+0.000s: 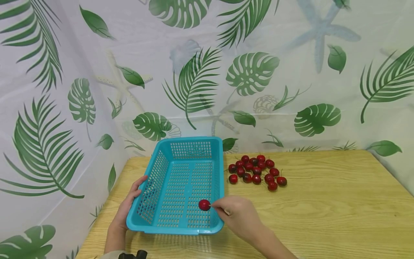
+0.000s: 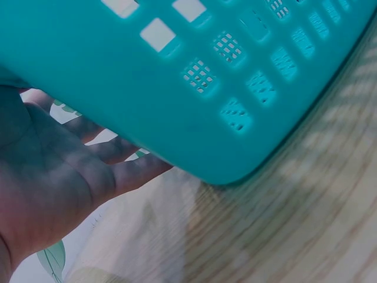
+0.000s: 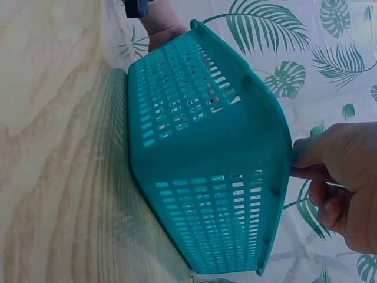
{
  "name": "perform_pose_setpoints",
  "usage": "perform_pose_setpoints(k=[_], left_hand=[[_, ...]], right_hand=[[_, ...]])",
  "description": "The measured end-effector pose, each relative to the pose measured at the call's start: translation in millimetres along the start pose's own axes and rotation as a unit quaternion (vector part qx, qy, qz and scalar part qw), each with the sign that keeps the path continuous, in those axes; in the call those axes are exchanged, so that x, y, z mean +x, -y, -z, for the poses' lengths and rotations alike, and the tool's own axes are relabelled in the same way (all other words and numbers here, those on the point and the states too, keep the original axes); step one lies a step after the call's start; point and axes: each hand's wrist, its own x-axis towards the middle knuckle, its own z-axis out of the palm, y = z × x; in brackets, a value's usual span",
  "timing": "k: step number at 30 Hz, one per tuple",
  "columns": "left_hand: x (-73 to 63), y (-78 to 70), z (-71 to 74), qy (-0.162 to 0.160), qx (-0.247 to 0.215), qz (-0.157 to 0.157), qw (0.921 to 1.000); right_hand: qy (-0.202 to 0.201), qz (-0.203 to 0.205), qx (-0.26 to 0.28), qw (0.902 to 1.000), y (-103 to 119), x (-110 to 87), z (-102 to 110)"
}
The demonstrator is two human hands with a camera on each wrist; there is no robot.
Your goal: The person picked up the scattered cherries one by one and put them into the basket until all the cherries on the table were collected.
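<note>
A round, glossy deep red cherry (image 1: 204, 205) hangs just beyond the fingertips of the right hand (image 1: 237, 216), whose thumb and forefinger are clamped together on its thin stem (image 1: 210, 205). The fruit itself sits clear of the skin, over the inside of a rectangular turquoise plastic basket (image 1: 174, 229) with slotted walls, near the front right corner; whether it touches the basket's floor I cannot tell. The right hand reaches in above the right rim from the lower right, its remaining fingers curled toward the palm. The left hand (image 1: 127, 203) is at the basket's left side, palm turned to the outer wall, fingers fairly straight and slightly apart, fingertips at the rim. Just right of the basket, a loose cluster of small red and dark red cherries (image 1: 248, 166) lies on the pale wood-grain counter (image 1: 330, 208). Behind stands white cloth printed with green leaves (image 1: 317, 119).
</note>
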Motion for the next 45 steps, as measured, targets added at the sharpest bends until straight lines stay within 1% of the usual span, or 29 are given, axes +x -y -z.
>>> perform_pose_setpoints(k=[4, 7, 9, 11, 13, 16, 20, 23, 26, 28, 30, 33, 35, 40, 42, 45], left_hand=[[2.6, -2.7, -0.9, 0.003, 0.004, -0.004, 1.0000], [4.3, -4.2, -1.0, 0.004, 0.010, -0.007, 0.9999], [4.5, -4.2, -0.7, 0.002, 0.016, -0.007, 0.9998], [3.5, -3.4, -0.4, 0.000, 0.021, -0.006, 0.9998], [2.1, -1.9, -0.5, 0.000, 0.021, -0.005, 0.9998], [-0.1, 0.8, -1.4, 0.006, 0.018, -0.004, 0.9998], [-2.0, 3.2, -1.9, 0.007, 0.018, -0.007, 0.9998], [-1.9, 2.9, -1.1, 0.001, 0.019, -0.007, 0.9998], [-1.1, 2.2, 0.2, -0.002, 0.023, -0.008, 0.9997], [-0.7, 1.6, 0.7, -0.002, 0.028, -0.007, 0.9996], [-0.5, 1.0, 1.0, -0.004, 0.032, -0.007, 0.9994], [-0.1, -1.1, 0.0, -0.005, 0.034, -0.003, 0.9994], [-0.4, -2.2, -0.3, -0.004, 0.030, -0.002, 0.9995], [-1.0, -3.5, -0.2, -0.006, 0.019, 0.000, 0.9998], [-0.9, -3.4, -0.5, -0.008, 0.019, 0.001, 0.9998], [-0.8, -3.0, -1.6, -0.005, 0.017, 0.003, 0.9998]], right_hand=[[0.022, 0.002, -0.040, 0.9990, 3.2, 2.6, -1.6], [0.063, -0.028, -0.069, 0.9952, 7.2, 7.7, -2.3], [0.099, -0.057, -0.081, 0.9902, 10.1, 12.0, -3.5], [0.127, -0.074, -0.091, 0.9850, 12.5, 15.8, -6.7], [0.145, -0.076, -0.100, 0.9814, 14.6, 18.3, -11.1], [0.159, -0.068, -0.111, 0.9787, 17.2, 20.1, -18.1], [0.185, -0.086, -0.104, 0.9735, 19.8, 23.3, -24.1], [0.202, -0.105, -0.091, 0.9694, 19.7, 27.0, -27.1], [0.227, -0.116, -0.068, 0.9645, 17.9, 31.0, -30.1], [0.256, -0.122, -0.038, 0.9581, 16.1, 34.1, -32.0], [0.288, -0.125, -0.015, 0.9493, 14.4, 37.4, -33.6], [0.333, -0.123, -0.005, 0.9348, 13.4, 42.7, -33.6], [0.353, -0.120, -0.016, 0.9279, 14.1, 45.5, -33.2], [0.380, -0.113, -0.046, 0.9168, 14.6, 49.1, -36.1], [0.388, -0.114, -0.066, 0.9123, 14.0, 49.2, -39.5], [0.402, -0.122, -0.101, 0.9018, 14.1, 49.8, -44.0]])
